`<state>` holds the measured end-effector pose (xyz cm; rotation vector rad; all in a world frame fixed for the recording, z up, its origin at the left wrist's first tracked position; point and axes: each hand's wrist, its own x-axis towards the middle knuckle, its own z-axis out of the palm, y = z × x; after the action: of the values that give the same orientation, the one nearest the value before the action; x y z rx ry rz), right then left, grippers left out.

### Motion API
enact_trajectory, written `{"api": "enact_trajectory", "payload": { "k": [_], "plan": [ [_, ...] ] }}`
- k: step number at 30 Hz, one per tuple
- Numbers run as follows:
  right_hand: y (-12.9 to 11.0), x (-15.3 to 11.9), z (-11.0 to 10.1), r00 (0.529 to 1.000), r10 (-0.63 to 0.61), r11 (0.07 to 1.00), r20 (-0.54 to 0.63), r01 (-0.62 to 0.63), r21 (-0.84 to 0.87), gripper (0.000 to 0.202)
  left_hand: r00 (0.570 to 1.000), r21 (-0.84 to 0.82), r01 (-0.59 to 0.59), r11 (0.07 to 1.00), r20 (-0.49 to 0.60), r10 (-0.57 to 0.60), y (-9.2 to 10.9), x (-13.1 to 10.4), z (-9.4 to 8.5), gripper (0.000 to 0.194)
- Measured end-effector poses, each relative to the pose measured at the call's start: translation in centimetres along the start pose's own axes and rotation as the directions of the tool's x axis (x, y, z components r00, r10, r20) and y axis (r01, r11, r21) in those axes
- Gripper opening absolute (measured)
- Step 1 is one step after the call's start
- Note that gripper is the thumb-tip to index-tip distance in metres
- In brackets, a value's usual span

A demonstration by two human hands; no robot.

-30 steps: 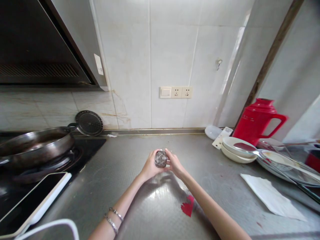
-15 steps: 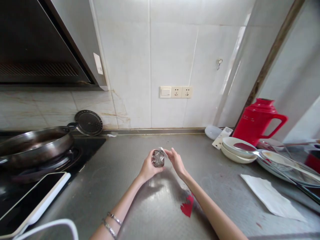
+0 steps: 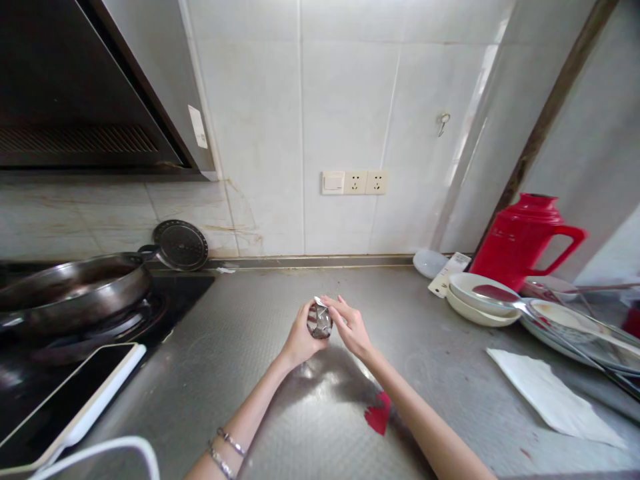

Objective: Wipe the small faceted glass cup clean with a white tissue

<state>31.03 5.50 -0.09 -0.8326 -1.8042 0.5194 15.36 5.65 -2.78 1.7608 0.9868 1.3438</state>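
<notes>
My left hand point(image 3: 299, 337) is wrapped around a small faceted glass jar point(image 3: 321, 325), clear and greyish, held above the steel counter. At the jar's upper edge sits a thin white paper-like piece point(image 3: 320, 302). My right hand point(image 3: 349, 325) has its fingertips closed at that white piece and against the jar's side. What the jar contains, if anything, is too small to make out. A torn red scrap point(image 3: 379, 413) lies on the counter beside my right forearm.
To the left are a steel pan point(image 3: 95, 290) on the stove and a phone point(image 3: 65, 407) with a white cable. At right stand a red thermos jug point(image 3: 520, 237), stacked bowls point(image 3: 480, 310), plates with utensils point(image 3: 575, 330) and a white napkin point(image 3: 550, 393).
The jar has turned a little in my left hand. My right fingers have moved left, in closer over the white piece and the jar. The camera view has shifted slightly.
</notes>
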Motion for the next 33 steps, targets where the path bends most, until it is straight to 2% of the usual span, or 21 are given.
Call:
{"api": "enact_trajectory", "payload": {
  "k": [2,4,7,9,12,15,18,22,25,28,30,33],
  "plan": [
    [-0.1,-0.2,-0.2,1.0,0.007,0.999,-0.018,-0.007,0.041,0.034,1.0,0.005,0.009,1.0,-0.005,-0.009,0.1,0.0,-0.1,0.081],
    [-0.4,-0.5,-0.2,0.999,-0.043,0.998,-0.005,0.043,0.048,0.033,1.0,-0.015,0.022,1.0,0.01,-0.022,0.4,0.0,-0.2,0.077],
    [-0.8,-0.7,0.2,0.983,-0.171,0.985,0.073,0.17,0.008,0.032,0.998,-0.088,-0.002,0.996,0.065,0.008,1.0,-0.2,0.2,0.07],
    [-0.9,-0.6,0.5,0.971,-0.207,0.978,0.116,0.21,-0.014,0.033,0.994,-0.132,-0.013,0.991,0.102,0.027,1.3,-0.3,0.5,0.07],
    [-0.8,-0.4,0.6,0.983,-0.161,0.986,0.093,0.163,-0.017,0.034,0.993,-0.163,0.068,0.984,0.111,-0.05,1.4,-0.6,0.9,0.076],
    [-0.7,-0.5,0.3,0.994,-0.109,0.994,0.023,0.109,0.001,0.034,0.986,-0.179,0.141,0.974,0.111,-0.122,1.2,-0.6,0.9,0.072],
    [-1.1,-1.0,0.2,0.991,-0.135,0.991,0.004,0.135,0.017,0.032,0.994,-0.204,0.082,0.976,0.084,-0.066,1.0,-0.5,0.7,0.07],
    [-1.8,-1.2,0.6,0.973,-0.22,0.975,0.069,0.219,0.018,0.031,0.996,-0.245,-0.016,0.969,0.079,0.036,1.2,-0.4,0.6,0.07],
    [-1.7,-0.9,0.6,0.983,-0.167,0.986,0.07,0.168,-0.003,0.033,0.996,-0.201,0.041,0.979,0.084,-0.024,1.6,-0.4,0.6,0.066],
    [-1.5,-0.9,0.1,0.997,-0.071,0.997,0.004,0.071,-0.005,0.035,0.99,-0.136,0.116,0.984,0.089,-0.105,1.6,-0.4,0.5,0.067],
    [-1.5,-1.3,-0.1,0.998,-0.063,0.998,-0.023,0.063,0.008,0.035,0.994,-0.125,0.094,0.988,0.068,-0.086,1.4,-0.4,0.3,0.068],
    [-2.0,-1.8,0.1,0.991,-0.13,0.991,0.008,0.13,0.028,0.035,0.999,-0.168,0.019,0.986,0.031,-0.014,1.3,-0.2,0.0,0.069]
  ]
}}
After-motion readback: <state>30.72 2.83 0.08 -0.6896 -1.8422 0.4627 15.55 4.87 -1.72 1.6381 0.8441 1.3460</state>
